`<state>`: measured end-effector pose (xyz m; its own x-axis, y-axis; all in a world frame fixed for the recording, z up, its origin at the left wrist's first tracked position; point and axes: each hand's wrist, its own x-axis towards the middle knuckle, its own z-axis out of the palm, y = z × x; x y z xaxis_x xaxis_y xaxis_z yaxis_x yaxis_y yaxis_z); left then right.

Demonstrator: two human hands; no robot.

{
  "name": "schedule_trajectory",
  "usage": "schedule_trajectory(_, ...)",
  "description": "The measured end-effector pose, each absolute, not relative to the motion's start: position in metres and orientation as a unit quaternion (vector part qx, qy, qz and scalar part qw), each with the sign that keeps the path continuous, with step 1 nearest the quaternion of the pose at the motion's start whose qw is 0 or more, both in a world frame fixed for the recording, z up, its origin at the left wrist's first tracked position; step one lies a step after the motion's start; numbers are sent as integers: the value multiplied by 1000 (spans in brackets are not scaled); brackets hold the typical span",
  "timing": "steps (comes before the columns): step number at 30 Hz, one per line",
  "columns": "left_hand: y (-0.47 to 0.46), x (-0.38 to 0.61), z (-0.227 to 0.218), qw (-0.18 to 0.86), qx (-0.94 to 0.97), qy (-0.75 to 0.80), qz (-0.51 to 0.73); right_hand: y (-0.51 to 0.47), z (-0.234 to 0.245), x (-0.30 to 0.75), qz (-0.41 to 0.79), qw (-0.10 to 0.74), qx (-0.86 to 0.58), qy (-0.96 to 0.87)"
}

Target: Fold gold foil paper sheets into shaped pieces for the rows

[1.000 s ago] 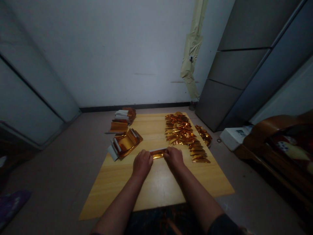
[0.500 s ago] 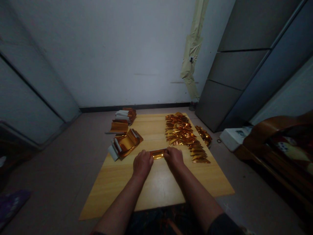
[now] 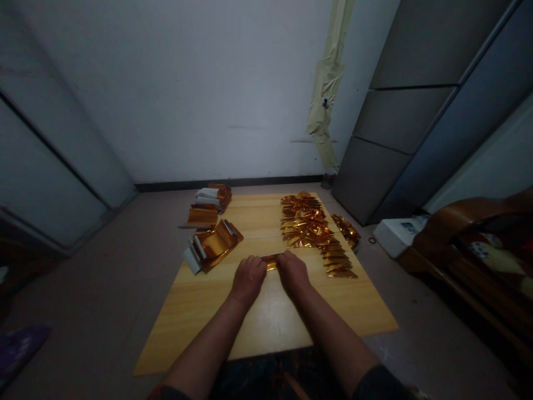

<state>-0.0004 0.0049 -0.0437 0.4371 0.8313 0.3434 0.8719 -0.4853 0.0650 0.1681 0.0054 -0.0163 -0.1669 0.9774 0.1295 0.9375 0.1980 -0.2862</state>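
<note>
While both forearms reach in from the bottom of the view, the left hand [image 3: 249, 279] and the right hand [image 3: 293, 273] sit close together near the middle of the wooden worktop [image 3: 266, 316]. Each grip is clenched on one end of a strip of gold foil [image 3: 271, 262], with the fingers curled over it and only a short shiny stretch showing between the hands. The strip lies crosswise to the arms, just above the hands.

Just left of the left hand is a pile of folded foil with white ends [image 3: 212, 247]. Behind it sit two more stacks [image 3: 202, 215] [image 3: 216, 195]. To the right, a row of folded foil strips [image 3: 338, 262] runs back to a loose heap of gold foil [image 3: 306, 222], with a smaller heap [image 3: 346, 232] at the worktop's right edge.

On the floor [image 3: 95, 289] lie a purple slipper [image 3: 20, 347] and a white box [image 3: 395, 236], beside a wooden seat [image 3: 470, 244]. Farther back, a grey metal cabinet [image 3: 400, 116] stands by the white wall [image 3: 187, 94], where a pale yellow sheet [image 3: 327, 83] hangs.
</note>
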Motion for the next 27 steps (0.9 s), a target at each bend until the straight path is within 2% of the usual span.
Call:
schedule_trajectory(3,7,-6,-50,30,-852,-482,-201,7,-14,166,97,116,-650,-745)
schedule_trajectory(8,-3,-19,-52,10,-861,-453,-229,8,-10,163,127,127,-673,-717)
schedule_trajectory(19,-21,-18,-38,3,-859,-486,-162,4,-5,141,117,97,-734,-662)
schedule_trajectory(27,-21,-17,-36,-12,-853,-498,-156,8,-5,156,166,130,-717,-665)
